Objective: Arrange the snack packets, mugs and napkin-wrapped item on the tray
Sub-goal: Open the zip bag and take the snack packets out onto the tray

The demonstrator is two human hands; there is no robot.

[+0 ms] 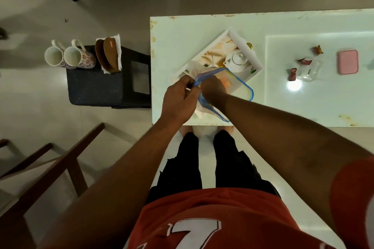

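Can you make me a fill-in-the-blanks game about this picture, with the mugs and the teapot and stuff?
1. The two mugs sit on a dark ____, not on the table.
2. The white teapot stands on the ____.
3. Both hands, the left hand and the right hand, hold a clear bag with a ____ edge.
4. The pink box lies on the white ____.

Missing words: stool; tray; blue; table
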